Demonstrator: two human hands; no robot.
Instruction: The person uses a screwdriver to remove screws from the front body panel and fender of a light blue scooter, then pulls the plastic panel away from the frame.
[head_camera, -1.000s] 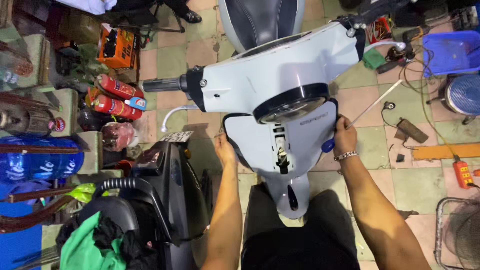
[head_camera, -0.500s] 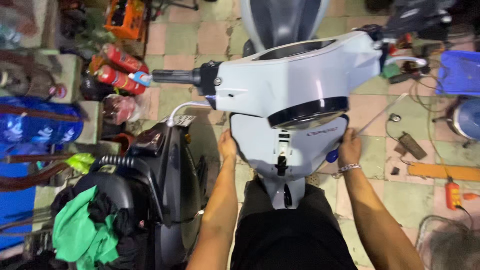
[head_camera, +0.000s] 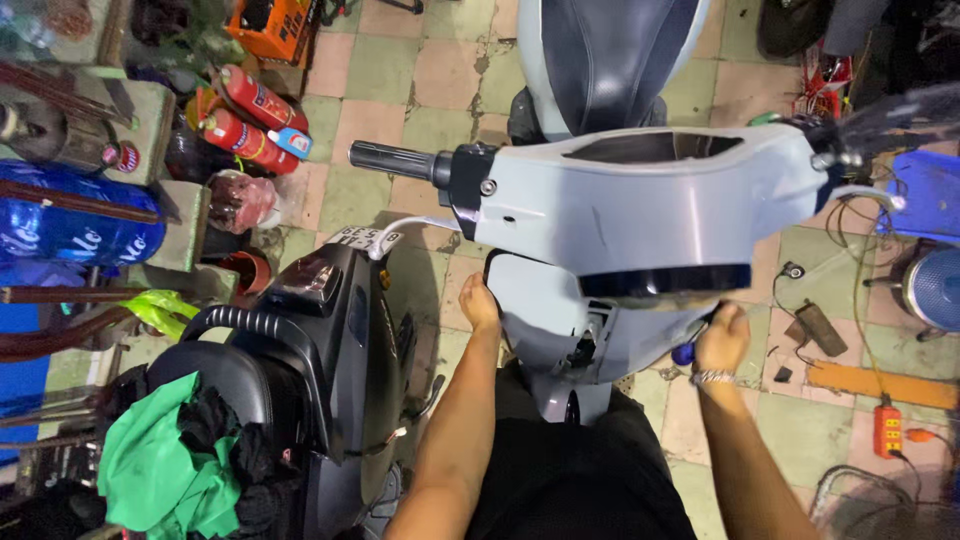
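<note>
Both hands grasp the pale front panel (head_camera: 560, 310) at frame centre — left hand (head_camera: 478, 305) flat-gripping, right hand (head_camera: 722, 338) clenched around a blue-handled screwdriver (head_camera: 684, 352) — best kept evenly supported.

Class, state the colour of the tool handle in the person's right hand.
Blue: the tool handle shows beside the right hand, seen in the head view.

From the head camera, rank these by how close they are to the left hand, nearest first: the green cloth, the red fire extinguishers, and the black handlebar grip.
1. Black handlebar grip: up and to the left of the left hand, on the pale scooter's bar.
2. Red fire extinguishers: farther up-left, lying on the floor tiles.
3. Green cloth: lower left, on the dark scooter's seat; its distance is only slightly greater than the extinguishers'.
</note>
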